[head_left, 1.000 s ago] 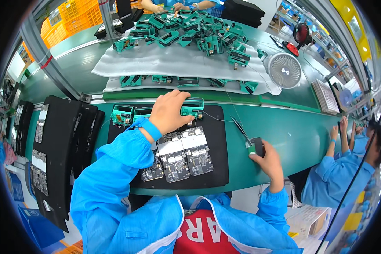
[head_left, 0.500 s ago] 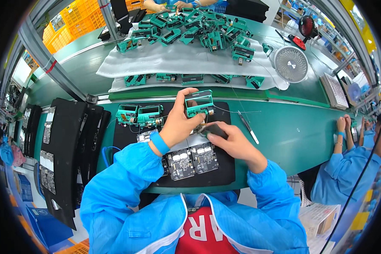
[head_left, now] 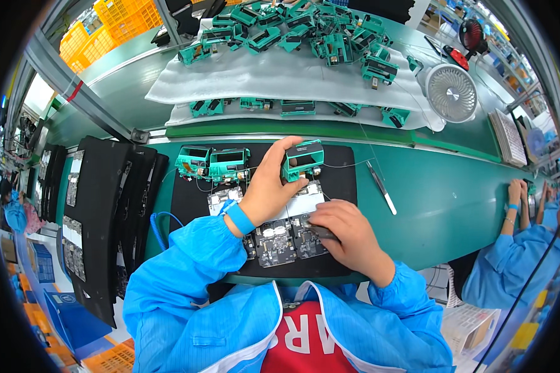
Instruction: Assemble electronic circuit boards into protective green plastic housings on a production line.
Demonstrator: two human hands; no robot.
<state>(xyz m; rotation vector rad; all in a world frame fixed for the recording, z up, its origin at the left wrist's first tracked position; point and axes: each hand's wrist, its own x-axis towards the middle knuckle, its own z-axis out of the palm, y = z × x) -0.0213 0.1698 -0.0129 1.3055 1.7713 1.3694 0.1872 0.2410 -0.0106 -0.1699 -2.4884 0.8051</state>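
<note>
While head view has L hand closed on L end of green frame, thumb + fingers | frame beyond PCBs, long axis approx L–R | R hand curled on part-hidden dark block, apart, nearer body, slightly R of frame; L nearer.

On the worktop, a mat carries circuit boards across its middle and near part. 2 housings sit side by side at its far left. To their right, the left hand holds a 3rd housing; the right hand is over the rightmost board. Tweezers lie right of the mat. Behind it, a sheet bears heaped housings, a fan to their right. Panels stand left of the mat.
</note>
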